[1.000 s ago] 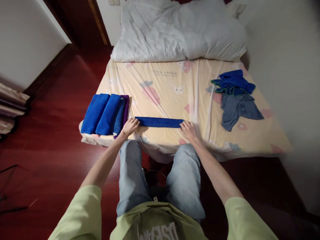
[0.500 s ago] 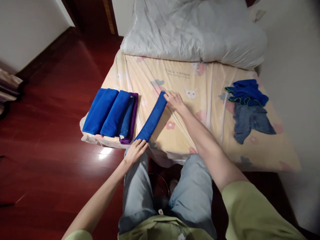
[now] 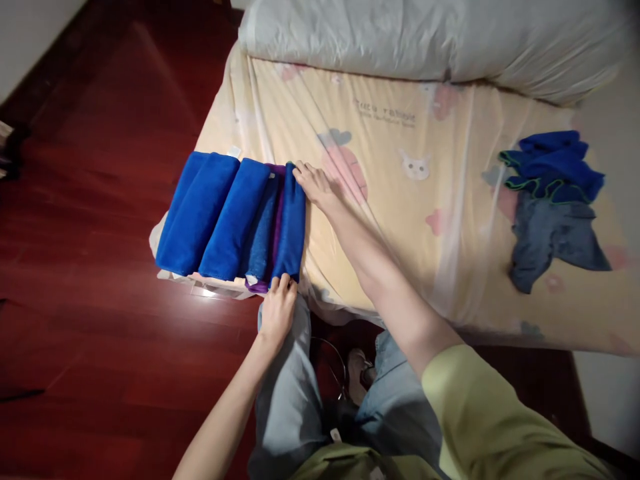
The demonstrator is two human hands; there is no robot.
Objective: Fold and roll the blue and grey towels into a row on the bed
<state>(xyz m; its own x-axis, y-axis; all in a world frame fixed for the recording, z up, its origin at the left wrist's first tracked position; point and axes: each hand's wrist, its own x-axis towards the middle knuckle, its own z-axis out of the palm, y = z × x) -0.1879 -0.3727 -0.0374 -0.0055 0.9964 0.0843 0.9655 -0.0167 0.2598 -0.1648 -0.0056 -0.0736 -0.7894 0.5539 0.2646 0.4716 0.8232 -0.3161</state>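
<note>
Blue strip [image 3: 291, 223]: near end partly hidden by left hand [image 3: 278, 312].

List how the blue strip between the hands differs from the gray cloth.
The blue strip is vivid blue; the gray cloth is duller. The strip is folded narrow, while the gray cloth lies loosely crumpled. The left hand and right hand are at the strip's ends; neither touches the gray cloth. Both are fabric.

I see the left hand [image 3: 279, 308] holding the near end of a narrow folded blue cloth [image 3: 291, 227] at the near edge of the bed [image 3: 400, 213], the right hand [image 3: 313, 183] its far end. It seems to overlap a purple cloth [image 3: 279, 210] by the near-left corner.
</note>
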